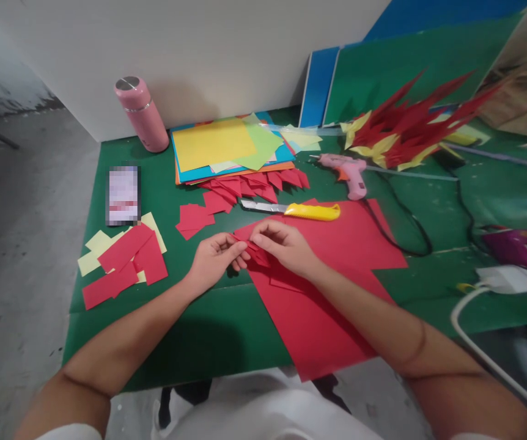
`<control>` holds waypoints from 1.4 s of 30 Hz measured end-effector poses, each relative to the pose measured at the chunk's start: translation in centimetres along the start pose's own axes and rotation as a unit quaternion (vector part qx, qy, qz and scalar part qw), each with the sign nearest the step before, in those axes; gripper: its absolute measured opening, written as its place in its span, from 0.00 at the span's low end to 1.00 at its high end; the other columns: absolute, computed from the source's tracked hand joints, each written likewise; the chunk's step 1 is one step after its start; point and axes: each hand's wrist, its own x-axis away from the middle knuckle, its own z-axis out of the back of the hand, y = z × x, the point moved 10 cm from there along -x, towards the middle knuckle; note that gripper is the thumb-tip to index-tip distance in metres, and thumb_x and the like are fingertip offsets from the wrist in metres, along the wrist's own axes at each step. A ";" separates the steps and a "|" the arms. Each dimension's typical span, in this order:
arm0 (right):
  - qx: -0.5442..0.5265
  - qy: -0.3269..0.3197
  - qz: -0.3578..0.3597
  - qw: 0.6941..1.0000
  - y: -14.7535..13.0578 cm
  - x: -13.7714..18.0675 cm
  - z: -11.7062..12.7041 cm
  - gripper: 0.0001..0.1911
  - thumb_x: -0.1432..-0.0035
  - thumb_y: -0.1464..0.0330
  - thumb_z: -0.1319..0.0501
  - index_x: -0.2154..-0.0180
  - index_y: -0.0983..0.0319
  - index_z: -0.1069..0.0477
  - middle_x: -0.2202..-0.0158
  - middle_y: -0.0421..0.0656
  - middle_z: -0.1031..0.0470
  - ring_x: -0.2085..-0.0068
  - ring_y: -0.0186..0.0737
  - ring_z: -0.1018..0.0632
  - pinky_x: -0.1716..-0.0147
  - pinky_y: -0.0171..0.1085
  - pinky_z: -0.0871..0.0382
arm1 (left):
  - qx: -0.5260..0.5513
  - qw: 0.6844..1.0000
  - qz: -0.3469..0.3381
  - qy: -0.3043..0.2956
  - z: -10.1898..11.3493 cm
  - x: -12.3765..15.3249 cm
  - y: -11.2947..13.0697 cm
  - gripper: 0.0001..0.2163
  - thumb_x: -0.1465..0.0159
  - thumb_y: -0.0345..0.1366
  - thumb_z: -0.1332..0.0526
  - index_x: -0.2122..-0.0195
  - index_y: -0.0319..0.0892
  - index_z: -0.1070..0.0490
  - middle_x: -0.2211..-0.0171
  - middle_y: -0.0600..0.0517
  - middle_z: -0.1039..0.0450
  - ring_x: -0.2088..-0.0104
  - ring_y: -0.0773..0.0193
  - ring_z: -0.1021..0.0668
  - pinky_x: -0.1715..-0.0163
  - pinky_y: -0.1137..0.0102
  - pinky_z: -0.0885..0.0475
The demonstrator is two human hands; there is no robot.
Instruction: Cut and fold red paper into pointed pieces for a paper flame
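Between my two hands is a small folded piece of red paper [258,255], partly hidden by my fingers. My left hand [220,256] pinches it from the left with thumb and fingers. From the right, my right hand [284,244] closes its thumb and forefinger on the same piece. Large red paper sheets [309,330] lie under and beside my right hand. Just beyond the hands rests a utility knife [312,211] with a yellow handle and its blade out. Folded red paper pieces [245,185] are heaped behind it, with a few red pieces [194,219] nearer my left hand.
Red and pale yellow strips [123,256] lie at left below a phone [123,195]. A pink bottle [142,116] stands behind, beside stacked coloured paper [213,146]. A pink glue gun [343,171] with a black cord, a spiky red-yellow paper piece [410,128] and a white plug [508,279] occupy the right.
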 end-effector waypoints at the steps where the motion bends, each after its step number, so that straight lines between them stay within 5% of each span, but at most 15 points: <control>1: -0.005 -0.005 -0.018 1.000 0.3 -0.1 -0.1 0.21 0.45 0.48 0.34 0.70 0.59 0.29 0.73 0.38 0.29 0.73 0.32 0.30 0.72 0.35 0.34 | -0.002 1.000 0.003 -0.002 0.0 0.0 -0.1 0.25 0.53 0.56 0.27 0.76 0.39 0.32 0.79 0.52 0.23 0.83 0.70 0.24 0.82 0.76 0.28; 14: -0.061 -0.058 -0.108 0.990 1.8 0.0 -0.5 0.22 0.52 0.50 0.29 0.74 0.62 0.28 0.77 0.37 0.29 0.74 0.31 0.31 0.72 0.33 0.37 | -0.003 1.000 0.015 -0.006 0.0 -0.1 -0.4 0.25 0.54 0.56 0.26 0.76 0.40 0.34 0.80 0.53 0.23 0.83 0.71 0.25 0.82 0.76 0.29; 21: -0.112 -0.082 -0.074 0.987 1.4 -0.1 -1.2 0.22 0.53 0.57 0.26 0.60 0.59 0.29 0.66 0.40 0.25 0.67 0.34 0.25 0.71 0.33 0.31 | 0.028 1.000 -0.007 -0.004 0.5 -0.4 -0.1 0.23 0.50 0.53 0.27 0.69 0.40 0.32 0.77 0.53 0.22 0.79 0.68 0.22 0.79 0.75 0.27; 29: -0.068 0.032 0.018 0.997 0.0 -0.4 1.6 0.23 0.51 0.59 0.27 0.57 0.57 0.34 0.72 0.33 0.33 0.74 0.30 0.30 0.74 0.32 0.33 | -0.004 1.000 0.007 -0.028 -0.3 0.0 -1.0 0.18 0.51 0.44 0.25 0.70 0.39 0.31 0.76 0.54 0.23 0.77 0.69 0.21 0.76 0.76 0.26; 35: -0.100 0.032 -0.010 0.994 0.5 -0.4 0.9 0.26 0.55 0.58 0.25 0.59 0.57 0.35 0.68 0.37 0.29 0.70 0.32 0.27 0.73 0.33 0.32 | -0.052 0.998 -0.002 -0.030 -0.6 0.3 -1.3 0.17 0.48 0.46 0.28 0.68 0.39 0.28 0.71 0.49 0.19 0.70 0.62 0.17 0.66 0.68 0.19; 42: -0.114 0.031 -0.028 0.993 0.9 -0.1 0.3 0.22 0.55 0.60 0.25 0.63 0.59 0.32 0.69 0.37 0.27 0.72 0.32 0.26 0.73 0.33 0.30 | -0.086 0.996 -0.012 -0.014 -0.3 0.4 -1.0 0.16 0.46 0.47 0.30 0.70 0.39 0.28 0.72 0.49 0.19 0.70 0.61 0.16 0.67 0.69 0.19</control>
